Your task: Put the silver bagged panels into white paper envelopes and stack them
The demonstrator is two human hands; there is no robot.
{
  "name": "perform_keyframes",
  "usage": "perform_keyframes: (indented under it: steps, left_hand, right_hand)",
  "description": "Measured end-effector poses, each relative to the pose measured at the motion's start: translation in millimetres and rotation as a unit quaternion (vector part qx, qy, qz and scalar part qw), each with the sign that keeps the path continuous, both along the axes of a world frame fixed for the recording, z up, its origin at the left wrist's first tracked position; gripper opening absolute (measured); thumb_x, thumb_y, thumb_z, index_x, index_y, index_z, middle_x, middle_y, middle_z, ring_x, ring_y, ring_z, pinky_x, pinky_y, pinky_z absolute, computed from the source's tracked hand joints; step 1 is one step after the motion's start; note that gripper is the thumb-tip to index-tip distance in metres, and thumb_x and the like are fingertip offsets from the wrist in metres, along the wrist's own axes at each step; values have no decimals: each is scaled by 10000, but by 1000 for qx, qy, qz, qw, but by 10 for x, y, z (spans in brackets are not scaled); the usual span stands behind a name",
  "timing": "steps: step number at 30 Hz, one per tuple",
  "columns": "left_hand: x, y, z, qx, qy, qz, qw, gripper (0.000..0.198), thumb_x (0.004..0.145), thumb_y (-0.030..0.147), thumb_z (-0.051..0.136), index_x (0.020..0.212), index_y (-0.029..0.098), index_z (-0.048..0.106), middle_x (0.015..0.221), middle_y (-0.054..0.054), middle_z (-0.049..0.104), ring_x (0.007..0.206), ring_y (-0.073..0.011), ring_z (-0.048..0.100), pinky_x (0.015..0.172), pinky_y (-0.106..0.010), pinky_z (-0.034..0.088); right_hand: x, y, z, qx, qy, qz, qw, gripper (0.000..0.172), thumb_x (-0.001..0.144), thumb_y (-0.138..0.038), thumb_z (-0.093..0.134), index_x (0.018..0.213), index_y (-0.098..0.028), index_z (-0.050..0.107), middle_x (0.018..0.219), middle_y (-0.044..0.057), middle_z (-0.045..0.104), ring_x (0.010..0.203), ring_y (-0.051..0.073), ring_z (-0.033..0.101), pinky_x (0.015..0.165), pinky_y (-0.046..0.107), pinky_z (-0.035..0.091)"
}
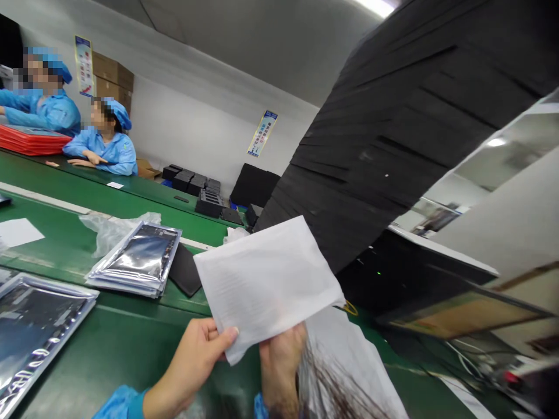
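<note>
aloft, a thin white translucent pouch [266,282] — long axis rising to the right — is pinched at its lower edge by the left hand [187,366] and right hand [282,364], both gripping, over a green tabletop [109,343] near stacked silver foil bags [135,260].
</note>
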State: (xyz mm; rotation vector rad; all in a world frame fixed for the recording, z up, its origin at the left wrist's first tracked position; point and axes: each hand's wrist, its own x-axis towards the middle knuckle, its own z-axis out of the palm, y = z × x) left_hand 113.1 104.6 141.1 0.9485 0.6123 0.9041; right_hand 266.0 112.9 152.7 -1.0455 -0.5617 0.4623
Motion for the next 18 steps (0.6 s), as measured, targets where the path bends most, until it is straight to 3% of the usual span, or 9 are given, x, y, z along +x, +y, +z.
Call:
perform_keyframes:
  steps: [3, 7, 12, 14, 16, 18]
  left_hand:
    - [132, -68, -166, 9, 24, 6, 1000, 577, 680, 685, 850, 816, 126, 823, 770, -109, 810, 750, -278, 748, 745, -361, 587]
    - [175, -79, -268, -52, 9, -16, 998, 576, 609, 683, 889, 876, 175, 838, 896, -159, 835, 853, -346, 796, 809, -445, 639]
    - [221, -95, -347, -67, 14, -6, 998, 522, 593, 650, 906, 837, 198, 815, 921, -193, 835, 900, -397, 800, 845, -492, 642]
    - [274, -148, -405, -71, 13, -15, 997, 578, 561, 693, 898, 877, 219, 800, 1007, -199, 831, 898, -405, 800, 864, -525, 633]
    - [329, -212, -480, -89, 13, -47, 995, 646, 469, 730, 912, 881, 250, 780, 1025, -198, 825, 891, -426, 796, 877, -577, 610]
    - [366, -258, -548, -107, 12, -118, 987, 646, 375, 655, 971, 870, 290, 772, 991, -180, 825, 937, -448, 784, 902, -603, 580]
  right_hand:
    - [-50, 2, -52, 4, 13, -25, 1000, 207, 677, -303, 750, 857, -202, 762, 797, -5, 816, 807, 237, 749, 773, 366, 614]
    - [-25, 12, -81, -13, -4, -14, 1000, 180, 702, -329, 774, 811, -187, 759, 791, -12, 807, 774, 195, 694, 736, 319, 571]
    - [61, 58, -77, -79, -80, 126, 986, 257, 727, -384, 811, 842, -157, 776, 770, 20, 799, 760, 193, 672, 716, 308, 546]
    - [57, 73, -61, -91, -96, 149, 980, 243, 746, -378, 787, 849, -158, 774, 760, 10, 782, 728, 172, 650, 682, 283, 531]
    - [37, 68, -16, -99, -81, 151, 980, 204, 724, -341, 782, 818, -160, 768, 733, -3, 759, 674, 152, 615, 632, 267, 514]
    - [31, 19, 70, -108, -55, 152, 981, 187, 698, -320, 785, 806, -168, 767, 734, -7, 758, 648, 145, 600, 599, 262, 507]
